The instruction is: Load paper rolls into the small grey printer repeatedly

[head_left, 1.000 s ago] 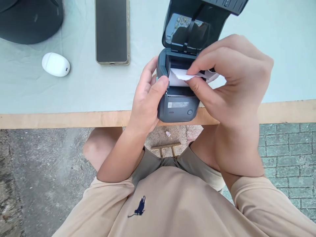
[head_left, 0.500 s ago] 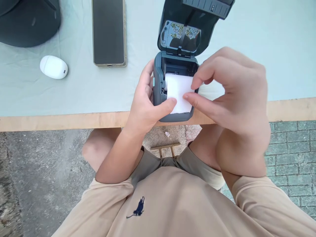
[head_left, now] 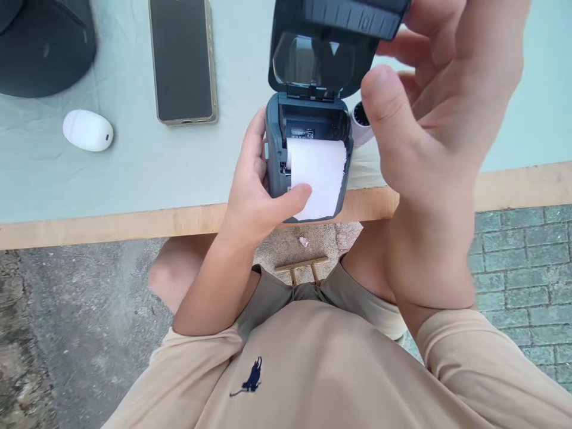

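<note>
A pale green-covered table with wooden edge; grey ground left, seemingly brick paving right, daylight.

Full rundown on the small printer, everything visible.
The printer is a compact dark grey plastic box at the table's near edge. Its hinged lid stands open and shows a clear window. White paper lies over the front. The left hand grips its side, thumb on the paper; the right hand touches the lid.
</note>
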Demonstrator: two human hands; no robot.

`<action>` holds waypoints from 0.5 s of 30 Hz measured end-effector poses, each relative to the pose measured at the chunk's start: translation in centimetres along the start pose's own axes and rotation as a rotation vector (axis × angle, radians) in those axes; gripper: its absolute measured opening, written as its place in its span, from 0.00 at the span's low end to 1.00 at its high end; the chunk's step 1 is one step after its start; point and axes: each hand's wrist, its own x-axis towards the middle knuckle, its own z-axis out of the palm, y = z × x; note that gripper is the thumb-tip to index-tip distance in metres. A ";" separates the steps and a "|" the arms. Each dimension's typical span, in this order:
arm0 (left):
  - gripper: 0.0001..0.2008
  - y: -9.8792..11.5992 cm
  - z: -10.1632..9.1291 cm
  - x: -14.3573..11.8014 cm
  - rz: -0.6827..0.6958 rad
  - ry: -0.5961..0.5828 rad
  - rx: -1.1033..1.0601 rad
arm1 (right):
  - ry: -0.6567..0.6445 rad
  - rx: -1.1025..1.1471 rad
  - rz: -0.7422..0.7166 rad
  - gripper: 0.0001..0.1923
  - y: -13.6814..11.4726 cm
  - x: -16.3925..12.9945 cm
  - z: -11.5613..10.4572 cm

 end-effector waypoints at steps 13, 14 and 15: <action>0.40 -0.9 -0.2 0.0 -0.007 -0.075 -0.045 | -0.140 -0.012 -0.243 0.07 1.6 -0.4 -1.7; 0.41 -1.0 -0.3 0.0 -0.001 -0.075 -0.045 | -0.166 -0.038 -0.226 0.08 1.6 -0.5 -1.9; 0.40 -1.1 -0.4 0.1 0.000 -0.073 -0.045 | -0.186 -0.063 -0.211 0.10 1.5 -0.6 -2.0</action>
